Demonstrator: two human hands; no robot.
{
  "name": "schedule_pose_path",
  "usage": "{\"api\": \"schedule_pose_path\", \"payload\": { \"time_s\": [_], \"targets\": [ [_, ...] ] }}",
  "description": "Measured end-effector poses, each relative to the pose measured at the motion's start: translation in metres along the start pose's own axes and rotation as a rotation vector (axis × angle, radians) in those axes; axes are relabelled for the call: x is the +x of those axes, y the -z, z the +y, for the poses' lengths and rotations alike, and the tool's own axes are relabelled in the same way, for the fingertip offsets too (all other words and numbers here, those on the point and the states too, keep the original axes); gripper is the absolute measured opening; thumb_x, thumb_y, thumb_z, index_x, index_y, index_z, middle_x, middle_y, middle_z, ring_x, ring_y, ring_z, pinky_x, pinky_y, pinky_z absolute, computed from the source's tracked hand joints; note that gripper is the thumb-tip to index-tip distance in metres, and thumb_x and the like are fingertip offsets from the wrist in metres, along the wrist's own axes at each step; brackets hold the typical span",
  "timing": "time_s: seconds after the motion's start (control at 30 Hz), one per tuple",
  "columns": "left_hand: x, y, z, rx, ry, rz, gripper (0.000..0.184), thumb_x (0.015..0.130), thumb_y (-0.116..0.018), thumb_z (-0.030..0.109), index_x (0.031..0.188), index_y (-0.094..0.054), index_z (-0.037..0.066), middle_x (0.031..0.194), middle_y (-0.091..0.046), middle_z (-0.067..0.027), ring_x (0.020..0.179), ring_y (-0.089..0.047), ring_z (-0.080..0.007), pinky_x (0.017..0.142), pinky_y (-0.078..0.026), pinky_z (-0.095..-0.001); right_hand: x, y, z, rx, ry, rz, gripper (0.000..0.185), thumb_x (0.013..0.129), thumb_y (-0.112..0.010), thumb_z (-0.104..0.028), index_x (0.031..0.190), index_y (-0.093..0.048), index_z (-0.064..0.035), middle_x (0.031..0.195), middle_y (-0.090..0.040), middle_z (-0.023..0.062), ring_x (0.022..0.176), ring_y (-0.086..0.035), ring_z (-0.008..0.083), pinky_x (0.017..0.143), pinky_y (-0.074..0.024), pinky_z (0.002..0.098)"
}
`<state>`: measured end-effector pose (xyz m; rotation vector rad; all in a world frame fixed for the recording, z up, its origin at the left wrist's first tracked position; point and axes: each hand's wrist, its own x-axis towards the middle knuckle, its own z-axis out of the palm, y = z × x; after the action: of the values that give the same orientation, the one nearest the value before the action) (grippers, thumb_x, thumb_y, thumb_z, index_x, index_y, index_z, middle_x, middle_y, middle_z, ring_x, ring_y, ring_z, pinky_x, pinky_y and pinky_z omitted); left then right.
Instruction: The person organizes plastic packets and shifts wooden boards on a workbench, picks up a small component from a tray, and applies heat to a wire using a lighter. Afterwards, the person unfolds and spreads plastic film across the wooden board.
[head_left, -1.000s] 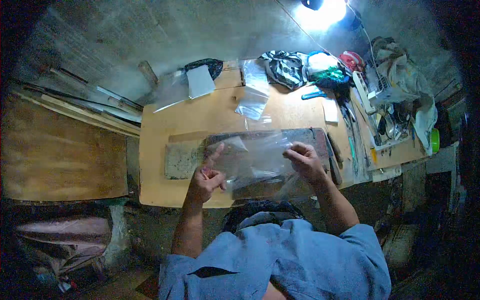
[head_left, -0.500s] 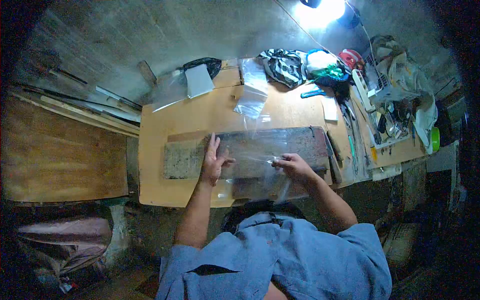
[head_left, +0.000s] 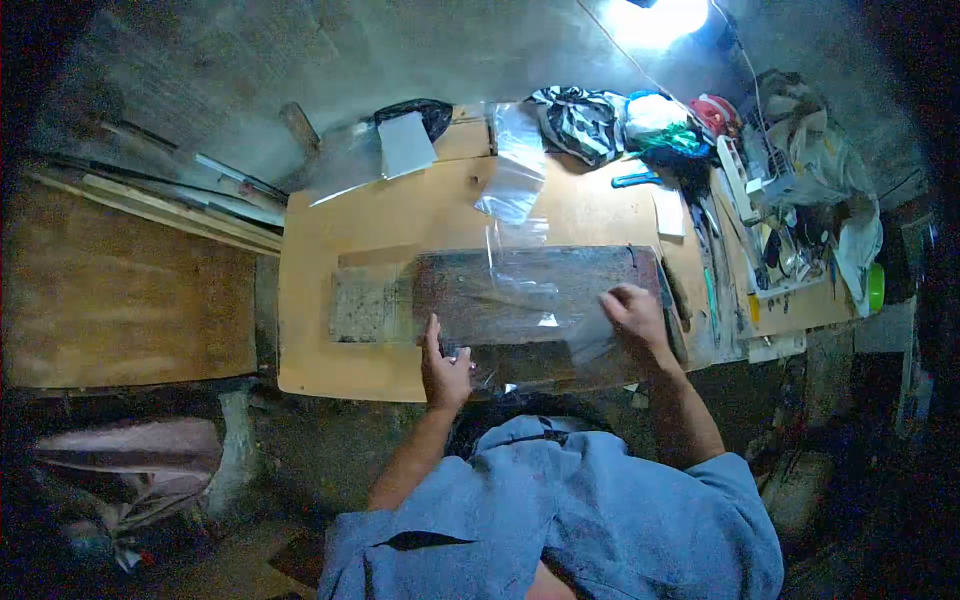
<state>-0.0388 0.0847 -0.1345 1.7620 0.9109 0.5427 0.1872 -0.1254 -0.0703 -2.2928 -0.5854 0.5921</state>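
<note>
A sheet of clear plastic film (head_left: 545, 290) lies over a dark, worn board (head_left: 460, 285) on the table, its glossy creases catching the lamp light. At the board's near left edge is my left hand (head_left: 447, 378), its index finger stretched forward and its thumb apart, beside the film's near edge. My right hand (head_left: 637, 318) is over the board's right part with its fingers curled closed. A whitish fold of the film runs up to those fingers. The fingertips themselves are partly hidden.
A paler speckled board (head_left: 370, 305) sits at the left. More plastic bags (head_left: 515, 190) and a white sheet (head_left: 406, 146) lie at the back. Striped bags (head_left: 580, 125), a blue-handled tool (head_left: 637, 180) and a tool-filled white basket (head_left: 790, 285) stand along the back and right.
My left hand has come back toward the near edge of the board. My right hand has moved right, and the film near it has shifted. The view has tilted slightly.
</note>
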Motion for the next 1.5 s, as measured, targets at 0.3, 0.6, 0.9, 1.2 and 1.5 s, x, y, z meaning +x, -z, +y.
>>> {"api": "schedule_pose_path", "payload": {
  "time_s": [0.3, 0.6, 0.9, 1.2, 1.5],
  "targets": [
    [-0.005, -0.004, -0.021, 0.226, -0.105, 0.072, 0.073, 0.074, -0.069, 0.012, 0.137, -0.032, 0.006, 0.130, -0.041, -0.0226, 0.115, -0.045, -0.0330, 0.092, -0.039, -0.0422, -0.045, 0.043, -0.059, 0.338, 0.190, 0.334, 0.027, 0.088, -0.056, -0.004, 0.115, -0.053, -0.0038, 0.089, -0.065, 0.0079, 0.078, -0.061, 0.0121, 0.066, -0.0498, 0.0254],
    [-0.028, -0.005, 0.080, -0.283, 0.091, -0.336, 0.042, 0.085, -0.063, 0.035, 0.108, -0.058, 0.000, 0.108, -0.060, -0.0146, 0.104, -0.054, -0.0212, 0.092, -0.039, -0.0334, -0.069, 0.014, -0.087, 0.331, 0.299, -0.031, 0.040, 0.080, -0.061, 0.004, 0.117, -0.052, -0.0058, 0.082, -0.066, 0.0086, 0.074, -0.064, 0.0142, 0.067, -0.0518, 0.0271],
    [-0.031, -0.003, 0.102, -0.848, 0.018, -0.338, 0.036, 0.090, -0.057, 0.012, 0.123, -0.048, 0.004, 0.084, -0.064, -0.0095, 0.074, -0.061, -0.0173, 0.073, -0.049, -0.0318, -0.075, -0.007, -0.087, 0.625, 0.144, -0.113, 0.038, 0.084, -0.063, -0.006, 0.119, -0.048, -0.0033, 0.088, -0.063, 0.0086, 0.080, -0.061, 0.0138, 0.074, -0.0492, 0.0267],
    [-0.022, 0.000, 0.095, -0.738, 0.031, -0.373, 0.060, 0.090, -0.054, 0.005, 0.141, -0.025, 0.013, 0.075, -0.060, -0.0080, 0.063, -0.058, -0.0142, 0.064, -0.052, -0.0310, -0.064, -0.018, -0.068, 0.855, 0.027, -0.490, 0.020, 0.089, -0.058, -0.015, 0.102, -0.060, 0.0004, 0.083, -0.064, 0.0054, 0.069, -0.060, 0.0107, 0.059, -0.0508, 0.0247],
    [-0.025, 0.004, 0.096, -0.082, -0.175, 0.026, 0.061, 0.081, -0.070, 0.020, 0.131, -0.039, 0.006, 0.099, -0.054, -0.0065, 0.085, -0.052, -0.0120, 0.075, -0.045, -0.0258, -0.059, -0.032, -0.076, 0.650, 0.341, -0.040, 0.013, 0.080, -0.066, -0.008, 0.073, -0.056, -0.0024, 0.070, -0.059, 0.0027, 0.065, -0.058, 0.0150, 0.061, -0.0479, 0.0295]
  ]
}}
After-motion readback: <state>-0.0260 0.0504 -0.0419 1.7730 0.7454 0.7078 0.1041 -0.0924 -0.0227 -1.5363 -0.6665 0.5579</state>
